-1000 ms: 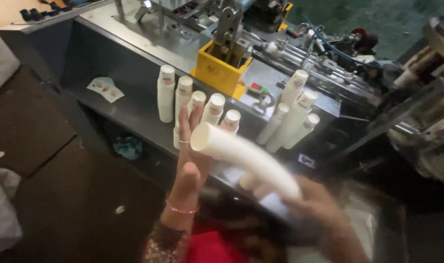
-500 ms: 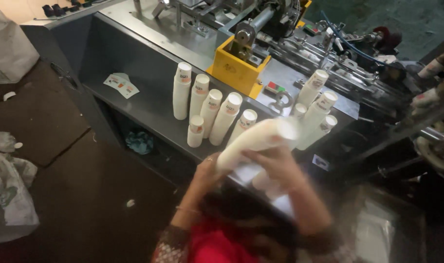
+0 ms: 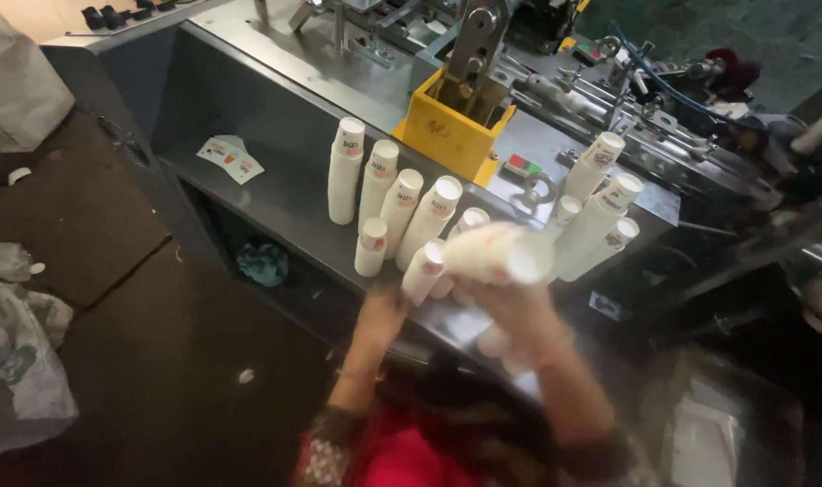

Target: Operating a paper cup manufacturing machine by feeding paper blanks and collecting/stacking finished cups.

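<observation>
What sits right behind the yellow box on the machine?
Behind the yellow box, a grey metal bracket rises from it, with rods and tubing beyond. The bracket's base is hidden inside the box.

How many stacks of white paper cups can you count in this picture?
12 stacks: seven stand left on the shelf, four stand right, and one held stack lies in the right hand; blur may hide more.

Printed card (image 3: 230,158): lying flat on the grey machine shelf, left of the cup stacks; white with small orange and green patches.
Sack (image 3: 19,352): slumping on the floor at far left; pale grey-white plastic with dark green print.
Screens: none showing.
</observation>
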